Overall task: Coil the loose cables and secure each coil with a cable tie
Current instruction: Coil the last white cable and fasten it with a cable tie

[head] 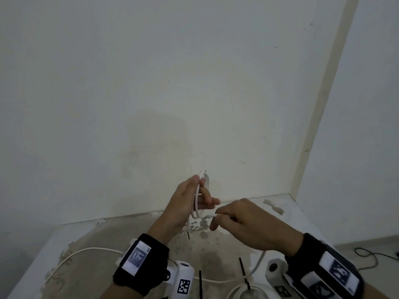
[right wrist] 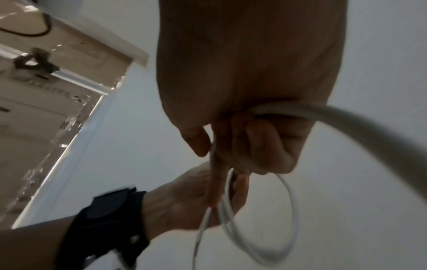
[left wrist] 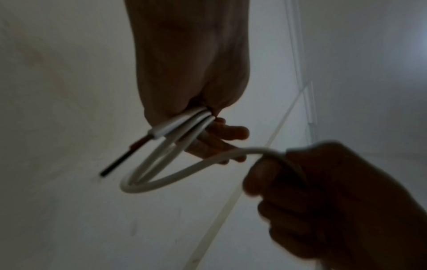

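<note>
White cable (head: 197, 203) — a few loops pinched betw. left hand (head: 185, 203) thumb & fingers; right hand (head: 244, 221) clenched on the free run beside them. Keep loops same size, feed w/o twist — cable ties (head: 243, 269) wait below.

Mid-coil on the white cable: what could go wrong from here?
1. The left hand pinches only the top of the loops of the white cable; they hang free below and may slip or spread.
2. The right hand feeds cable trailing down to the table, where it may snag on the black cable ties.
3. With both hands busy, reaching for a tie may loosen the coil.
</note>
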Demonstrator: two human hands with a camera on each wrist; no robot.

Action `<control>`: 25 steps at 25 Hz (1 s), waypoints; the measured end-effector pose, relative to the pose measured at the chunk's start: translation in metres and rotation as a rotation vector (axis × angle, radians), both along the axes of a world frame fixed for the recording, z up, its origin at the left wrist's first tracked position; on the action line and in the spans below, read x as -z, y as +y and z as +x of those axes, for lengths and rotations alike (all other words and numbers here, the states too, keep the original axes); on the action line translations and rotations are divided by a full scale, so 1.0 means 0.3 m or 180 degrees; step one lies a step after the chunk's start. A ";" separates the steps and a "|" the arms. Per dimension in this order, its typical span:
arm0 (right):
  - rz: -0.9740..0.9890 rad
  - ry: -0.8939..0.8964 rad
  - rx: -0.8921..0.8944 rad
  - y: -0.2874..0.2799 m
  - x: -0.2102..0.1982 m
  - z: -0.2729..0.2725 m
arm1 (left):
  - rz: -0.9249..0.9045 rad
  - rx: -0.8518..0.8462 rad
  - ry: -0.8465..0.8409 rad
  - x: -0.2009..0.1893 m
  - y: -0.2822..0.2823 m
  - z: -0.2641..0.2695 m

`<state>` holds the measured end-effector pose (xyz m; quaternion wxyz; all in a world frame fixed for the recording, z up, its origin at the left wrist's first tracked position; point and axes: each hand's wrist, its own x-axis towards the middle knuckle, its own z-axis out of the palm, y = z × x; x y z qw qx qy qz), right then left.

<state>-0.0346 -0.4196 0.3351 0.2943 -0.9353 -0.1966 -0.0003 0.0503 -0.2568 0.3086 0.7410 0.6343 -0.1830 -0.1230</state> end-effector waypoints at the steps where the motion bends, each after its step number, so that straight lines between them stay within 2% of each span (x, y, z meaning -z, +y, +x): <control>1: 0.0018 -0.0232 -0.0074 -0.012 -0.020 0.003 | 0.0197 0.0166 -0.0023 0.001 -0.012 -0.021; 4: 0.0357 -0.0509 -0.0062 -0.074 -0.031 0.037 | 0.0933 0.0649 -0.0301 -0.015 -0.035 -0.054; 6: 0.0668 -0.0452 0.0084 -0.122 -0.029 0.063 | 0.1058 0.1067 -0.0187 -0.029 -0.041 -0.063; 10: 0.1544 -0.0339 0.0378 -0.204 -0.010 0.110 | -0.0137 0.1738 0.1117 -0.044 -0.004 -0.028; 13: 0.1940 -0.0336 0.0634 -0.256 0.047 0.155 | -0.1010 0.1924 0.1316 -0.055 0.028 0.006; 15: 0.1814 -0.0364 0.0761 -0.284 0.101 0.188 | -0.1692 0.1783 0.1161 -0.071 0.056 0.032; 17: 0.1671 -0.0423 0.1008 -0.330 0.153 0.217 | -0.2335 0.1355 0.0949 -0.097 0.116 0.069; 19: 0.1558 -0.0494 0.1270 -0.387 0.195 0.241 | -0.2673 0.0875 0.0721 -0.127 0.196 0.106; 22: 0.0926 -0.0552 0.1317 -0.390 0.228 0.266 | -0.2347 0.0158 0.0645 -0.120 0.239 0.125; 25: -0.0081 -0.0263 0.0588 -0.241 0.184 0.228 | -0.1864 -0.0200 0.0730 -0.063 0.185 0.118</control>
